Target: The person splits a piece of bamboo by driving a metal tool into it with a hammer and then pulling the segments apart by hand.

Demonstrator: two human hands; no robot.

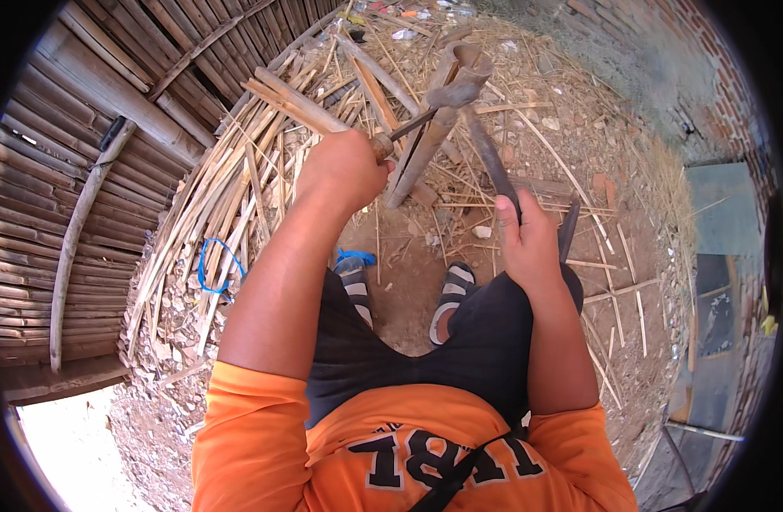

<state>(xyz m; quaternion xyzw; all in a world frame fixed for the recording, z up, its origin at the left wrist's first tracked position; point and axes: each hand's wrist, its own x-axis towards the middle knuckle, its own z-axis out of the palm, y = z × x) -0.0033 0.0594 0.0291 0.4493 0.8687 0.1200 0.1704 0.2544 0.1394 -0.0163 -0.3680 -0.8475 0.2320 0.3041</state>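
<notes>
Both hands closed: left hand [345, 171] fisted on wooden knife handle [381, 145], blade into upright bamboo pole [426, 149]; right hand [528, 243] clamps a dark curved strip [491, 158]. Split pale slats [229, 196] alongside.

Orange shirt [263, 435]; striped sandals [355, 286]; blue cord [212, 264].

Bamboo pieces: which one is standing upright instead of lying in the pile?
The thick bamboo pole between the hands; its split top holds a blade, while the thin strips lie heaped at left.

An outdoor bamboo-working yard: split bamboo strips [229, 196] lie on bare dirt ground [408, 299] beside a bamboo wall [59, 171] and a brick wall [664, 43].
</notes>
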